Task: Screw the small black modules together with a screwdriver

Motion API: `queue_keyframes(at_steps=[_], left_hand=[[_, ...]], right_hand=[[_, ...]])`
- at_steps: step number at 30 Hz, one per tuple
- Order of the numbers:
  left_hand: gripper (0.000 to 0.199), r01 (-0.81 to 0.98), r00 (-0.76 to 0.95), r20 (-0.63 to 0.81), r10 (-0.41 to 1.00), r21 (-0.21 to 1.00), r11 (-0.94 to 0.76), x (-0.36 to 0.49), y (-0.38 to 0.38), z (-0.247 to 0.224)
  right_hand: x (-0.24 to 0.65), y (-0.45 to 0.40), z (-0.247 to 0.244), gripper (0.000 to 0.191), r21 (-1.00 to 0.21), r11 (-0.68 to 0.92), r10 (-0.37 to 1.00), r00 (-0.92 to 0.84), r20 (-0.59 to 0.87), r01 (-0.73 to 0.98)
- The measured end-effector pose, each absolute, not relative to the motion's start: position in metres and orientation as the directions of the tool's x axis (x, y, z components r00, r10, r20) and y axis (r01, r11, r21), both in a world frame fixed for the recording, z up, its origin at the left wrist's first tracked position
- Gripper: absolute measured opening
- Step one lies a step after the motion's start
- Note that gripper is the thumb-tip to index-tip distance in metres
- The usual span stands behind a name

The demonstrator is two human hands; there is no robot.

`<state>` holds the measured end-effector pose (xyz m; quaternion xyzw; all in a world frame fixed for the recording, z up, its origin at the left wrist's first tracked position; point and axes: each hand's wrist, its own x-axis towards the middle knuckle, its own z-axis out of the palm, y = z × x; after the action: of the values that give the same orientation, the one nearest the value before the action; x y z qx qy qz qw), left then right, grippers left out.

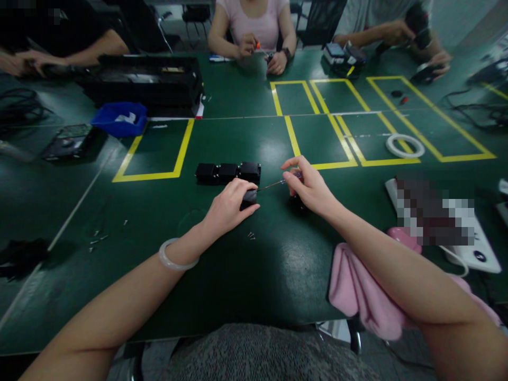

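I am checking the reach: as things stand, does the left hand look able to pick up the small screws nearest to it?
Probably not freely: the small screws lie close by, uncovered, but the left hand is occupied, holding a black block.

The left hand [229,206] covers much of a black block [250,198]. The right hand [308,185] hides most of a screwdriver handle [296,176] and part of a dark object [297,203], too covered to identify. Near the bench's [273,288] front edge, screws [251,236] are too small to show their threads. Toward its near left corner, a black bundle [23,256] is blurred; beyond the far edge, a co-worker [256,26] is cut off at the neck.
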<state>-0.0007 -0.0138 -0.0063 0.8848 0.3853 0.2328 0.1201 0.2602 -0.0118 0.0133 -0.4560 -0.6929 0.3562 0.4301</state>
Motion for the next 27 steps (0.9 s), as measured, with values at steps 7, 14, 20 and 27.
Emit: queue_keyframes(at_steps=[7,14,20,27], left_hand=[[0.037,0.629,0.598,0.318,0.736,0.383,-0.677,0.0000,-0.0142,-0.0045],[0.037,0.625,0.602,0.329,0.728,0.374,-0.686,0.0001,-0.0134,-0.0061],[0.037,0.622,0.596,0.333,0.731,0.384,-0.682,-0.0001,-0.0136,-0.0061],[0.038,0.609,0.599,0.356,0.717,0.378,-0.697,-0.0002,-0.0139,-0.0068]], right_hand=[[0.2599,-0.0128,0.0146,0.010,-0.882,0.333,0.937,-0.222,0.270,0.334],[0.2601,-0.0110,0.0131,0.011,-0.893,0.304,0.944,-0.233,0.235,0.333],[0.2602,-0.0115,0.0126,0.012,-0.881,0.359,0.928,-0.224,0.299,0.310],[0.2604,-0.0113,0.0124,0.008,-0.888,0.327,0.936,-0.240,0.258,0.323]])
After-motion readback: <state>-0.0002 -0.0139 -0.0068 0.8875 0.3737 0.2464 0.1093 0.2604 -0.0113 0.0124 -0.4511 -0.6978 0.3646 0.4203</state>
